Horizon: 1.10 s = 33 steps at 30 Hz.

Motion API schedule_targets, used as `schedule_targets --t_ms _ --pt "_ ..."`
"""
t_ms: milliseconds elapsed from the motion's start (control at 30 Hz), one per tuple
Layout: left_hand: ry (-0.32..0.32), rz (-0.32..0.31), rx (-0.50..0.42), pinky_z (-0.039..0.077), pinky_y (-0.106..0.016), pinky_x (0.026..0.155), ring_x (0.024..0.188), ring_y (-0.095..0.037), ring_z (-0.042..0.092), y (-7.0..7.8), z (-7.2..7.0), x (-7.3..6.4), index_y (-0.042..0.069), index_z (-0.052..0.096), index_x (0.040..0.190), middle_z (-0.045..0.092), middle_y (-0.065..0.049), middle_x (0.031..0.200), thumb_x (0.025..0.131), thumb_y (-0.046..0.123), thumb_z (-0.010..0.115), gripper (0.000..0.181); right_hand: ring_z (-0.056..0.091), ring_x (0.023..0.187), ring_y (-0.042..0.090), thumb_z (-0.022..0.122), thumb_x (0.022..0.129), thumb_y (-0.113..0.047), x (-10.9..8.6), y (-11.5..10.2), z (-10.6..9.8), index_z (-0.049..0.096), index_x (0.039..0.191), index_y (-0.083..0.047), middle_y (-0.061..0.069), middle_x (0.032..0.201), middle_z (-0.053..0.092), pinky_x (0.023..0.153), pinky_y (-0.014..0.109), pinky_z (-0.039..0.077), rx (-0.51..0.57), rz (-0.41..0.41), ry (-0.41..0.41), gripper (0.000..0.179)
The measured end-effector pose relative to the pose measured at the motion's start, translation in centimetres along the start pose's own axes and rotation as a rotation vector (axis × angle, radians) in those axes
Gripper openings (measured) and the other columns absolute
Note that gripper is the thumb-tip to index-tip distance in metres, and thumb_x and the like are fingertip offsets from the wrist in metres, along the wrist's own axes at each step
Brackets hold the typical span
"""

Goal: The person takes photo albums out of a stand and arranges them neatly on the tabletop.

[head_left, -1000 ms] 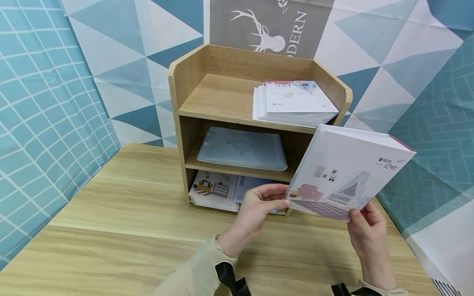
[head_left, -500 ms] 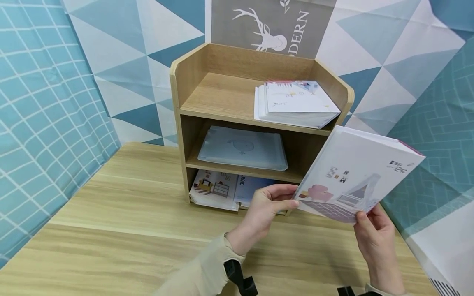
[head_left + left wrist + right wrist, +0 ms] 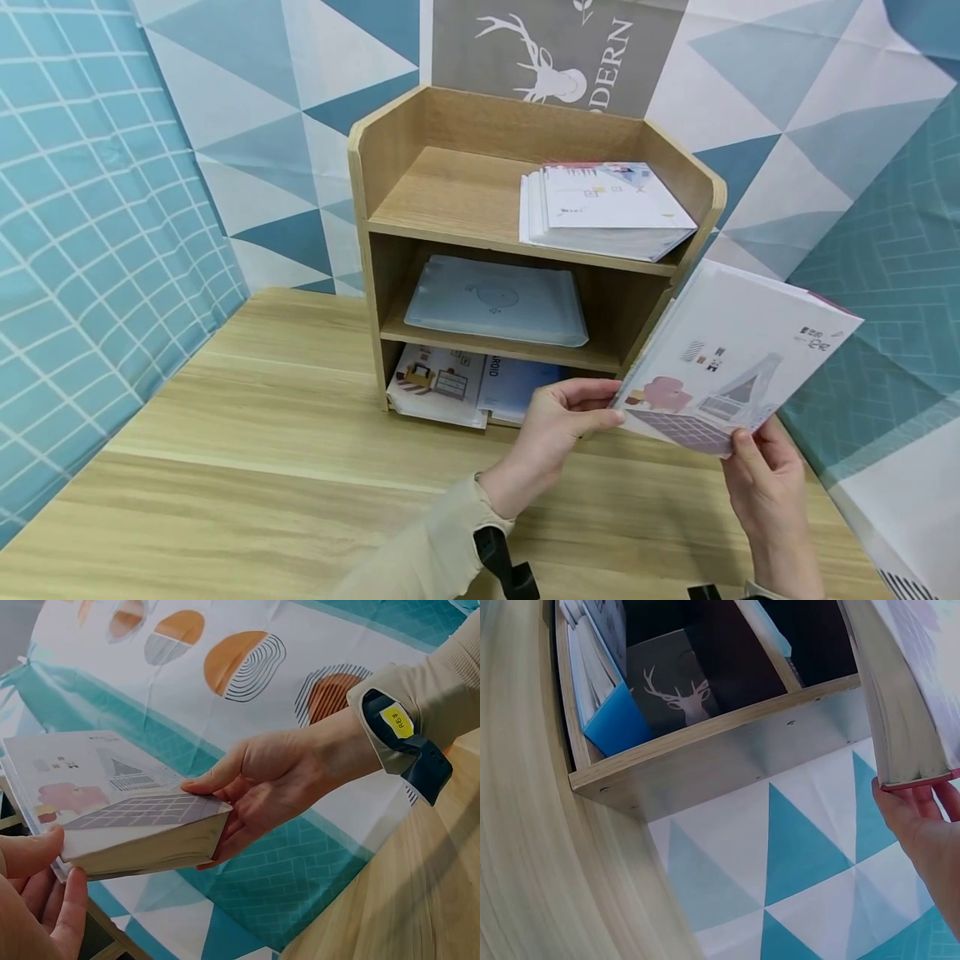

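Both hands hold up a thick white hardcover book [image 3: 738, 358], tilted, in front of the shelf's right side. Its cover shows a pink armchair, a grey tent and a purple grid. My left hand [image 3: 558, 425] pinches the left edge, thumb on the cover. At the lower right corner my right hand [image 3: 768, 479] grips it, thumb on top and fingers underneath. The left wrist view shows the book [image 3: 112, 795] between the left hand [image 3: 34, 892] and the right hand [image 3: 262, 780], page edges facing out. Only the right hand [image 3: 930, 832] and part of the book [image 3: 911, 697] show in the right wrist view.
A three-level wooden shelf [image 3: 480, 237] stands on the wooden table [image 3: 225, 450]. Its top holds a stack of white books [image 3: 615, 200] at the right, the middle a translucent blue folder [image 3: 495, 300], the bottom a white book [image 3: 438, 383] and a blue one [image 3: 517, 387]. Patterned cloth walls surround it.
Both hands and the book have shifted to the right in the head view, with the grips kept. More of the blue book on the bottom level shows now. The book remains tilted.
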<state>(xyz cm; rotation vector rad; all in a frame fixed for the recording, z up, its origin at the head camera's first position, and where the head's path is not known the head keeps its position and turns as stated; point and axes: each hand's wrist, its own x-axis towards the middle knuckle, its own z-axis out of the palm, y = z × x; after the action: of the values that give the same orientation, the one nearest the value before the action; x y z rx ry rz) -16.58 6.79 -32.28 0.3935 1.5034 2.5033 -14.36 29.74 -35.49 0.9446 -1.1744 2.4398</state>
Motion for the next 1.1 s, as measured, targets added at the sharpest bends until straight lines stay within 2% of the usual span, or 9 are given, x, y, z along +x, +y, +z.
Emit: schedule_targets --t_ms 400,600,667,900,1100 --pt "0.009 0.009 0.034 0.05 -0.018 0.068 0.084 -0.008 0.062 -0.4 0.6 0.7 -0.001 0.066 0.105 0.067 -0.01 0.1 0.072 -0.007 0.069 0.034 0.053 0.112 0.028 0.026 0.092 0.012 -0.2 0.5 -0.8 0.035 0.13 0.014 0.022 0.123 0.053 0.096 0.033 0.042 0.122 0.013 0.035 0.039" --pt "0.009 0.008 0.023 0.049 -0.018 0.066 0.082 -0.007 0.061 -0.9 1.1 1.2 -0.001 0.066 0.105 0.068 -0.01 0.098 0.072 -0.006 0.07 0.033 0.056 0.108 0.025 0.026 0.094 0.009 -0.5 0.8 -1.3 0.043 0.127 0.012 0.018 0.119 0.056 0.092 0.031 0.046 0.052 0.01 0.104 0.037" --pt "0.021 0.001 0.019 0.049 -0.017 0.066 0.082 -0.007 0.061 -1.2 1.2 1.3 0.0 0.067 0.104 0.068 -0.009 0.098 0.072 -0.007 0.07 0.033 0.057 0.108 0.025 0.025 0.094 0.008 -0.5 0.9 -1.5 0.045 0.126 0.011 0.018 0.118 0.057 0.091 0.03 0.047 0.045 0.019 0.109 0.037" --pt "0.072 -0.021 -0.008 0.048 -0.017 0.065 0.078 -0.006 0.061 -2.2 1.4 1.6 0.0 0.069 0.099 0.069 -0.008 0.092 0.07 -0.007 0.071 0.03 0.056 0.109 0.03 0.022 0.094 0.008 -1.0 1.1 -2.2 0.043 0.125 0.015 0.023 0.12 0.055 0.092 0.036 0.046 0.207 0.045 0.097 0.038" --pt "0.095 -0.018 -0.02 0.047 -0.016 0.064 0.077 -0.005 0.061 -3.0 1.5 1.8 -0.001 0.069 0.097 0.07 -0.008 0.09 0.069 -0.009 0.07 0.029 0.058 0.106 0.03 0.021 0.095 0.008 -1.4 1.2 -2.6 0.047 0.122 0.014 0.024 0.115 0.058 0.09 0.035 0.048 0.188 0.049 0.142 0.038"
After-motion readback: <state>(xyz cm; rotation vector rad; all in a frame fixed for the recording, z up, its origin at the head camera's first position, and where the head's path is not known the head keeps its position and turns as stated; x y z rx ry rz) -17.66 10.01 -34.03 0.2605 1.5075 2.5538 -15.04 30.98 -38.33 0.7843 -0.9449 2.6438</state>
